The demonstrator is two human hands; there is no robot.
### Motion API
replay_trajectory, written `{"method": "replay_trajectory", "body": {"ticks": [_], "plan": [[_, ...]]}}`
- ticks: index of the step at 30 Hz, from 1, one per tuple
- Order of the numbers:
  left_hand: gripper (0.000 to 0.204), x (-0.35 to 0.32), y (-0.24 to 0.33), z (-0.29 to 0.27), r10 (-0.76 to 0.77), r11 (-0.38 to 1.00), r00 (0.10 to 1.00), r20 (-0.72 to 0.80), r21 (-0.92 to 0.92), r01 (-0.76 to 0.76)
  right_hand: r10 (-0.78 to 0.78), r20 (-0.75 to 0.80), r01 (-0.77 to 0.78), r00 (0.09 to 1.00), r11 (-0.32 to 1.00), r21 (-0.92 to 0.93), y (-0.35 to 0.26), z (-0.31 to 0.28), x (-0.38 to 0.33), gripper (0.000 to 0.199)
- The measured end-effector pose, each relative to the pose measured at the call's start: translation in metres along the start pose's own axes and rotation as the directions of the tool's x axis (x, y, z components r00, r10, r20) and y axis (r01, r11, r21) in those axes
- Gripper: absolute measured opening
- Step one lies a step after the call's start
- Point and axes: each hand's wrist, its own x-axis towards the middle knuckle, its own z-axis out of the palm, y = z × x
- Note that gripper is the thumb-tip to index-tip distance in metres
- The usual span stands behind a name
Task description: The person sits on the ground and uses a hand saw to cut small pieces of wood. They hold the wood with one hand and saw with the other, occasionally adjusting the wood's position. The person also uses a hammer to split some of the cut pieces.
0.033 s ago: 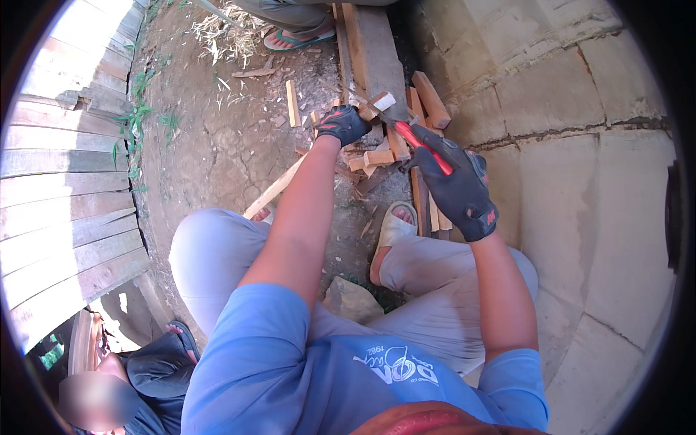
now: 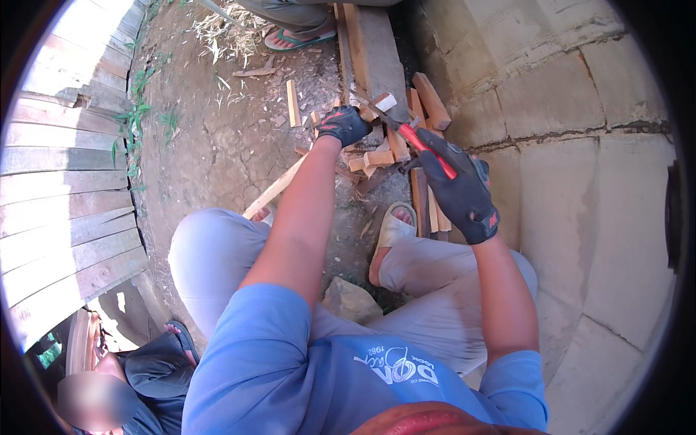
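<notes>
My gloved left hand (image 2: 345, 125) is closed on a short wood block (image 2: 370, 112) with a pale end, at the near part of a thick wooden beam (image 2: 375, 54). In my gloved right hand (image 2: 458, 185) is the red handle of what looks like a hand saw (image 2: 428, 148). Its narrow blade slants up and left, across or right beside the block; I cannot tell how deep it sits. Below the hands lie several cut wood pieces (image 2: 378, 158), and a long pale strip (image 2: 279, 187) slants beneath my left forearm.
Along the right runs a block wall (image 2: 558, 174), with wood blocks (image 2: 431, 101) near its foot. A plank wall (image 2: 72, 177) stands left. Another person's sandalled foot (image 2: 301, 38) is beside the beam; someone else sits at lower left (image 2: 156, 370). A rock (image 2: 351, 301) lies between my legs.
My right hand and the saw have shifted slightly down and right, back toward me. The left hand has stayed on the block.
</notes>
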Motion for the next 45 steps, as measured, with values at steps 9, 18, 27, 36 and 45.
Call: {"method": "replay_trajectory", "body": {"ticks": [9,18,27,36,45], "plan": [[0.059,0.007,-0.016,-0.004,-0.011,1.000,1.000,-0.022,0.005,0.012,0.073,0.008,-0.071,0.997,0.986,-0.148,-0.036,-0.071,-0.090,0.034],[0.059,0.002,-0.007,-0.009,-0.015,0.999,0.999,-0.039,-0.032,0.013,0.003,-0.012,-0.004,1.000,0.989,-0.150,-0.015,-0.012,-0.029,0.036],[0.046,-0.010,0.006,-0.003,-0.042,0.998,0.983,-0.177,0.036,0.049,-0.064,-0.098,0.057,0.993,0.996,-0.072,-0.003,0.053,0.037,0.036],[0.038,-0.008,0.001,0.028,-0.119,0.986,0.921,-0.371,0.067,0.154,-0.011,-0.034,0.011,0.999,1.000,0.006,0.010,0.041,0.028,0.036],[0.063,-0.006,-0.003,-0.001,-0.163,0.986,0.976,-0.148,-0.048,0.157,-0.037,-0.077,0.042,0.996,0.997,0.067,0.027,0.044,0.030,0.037]]}}
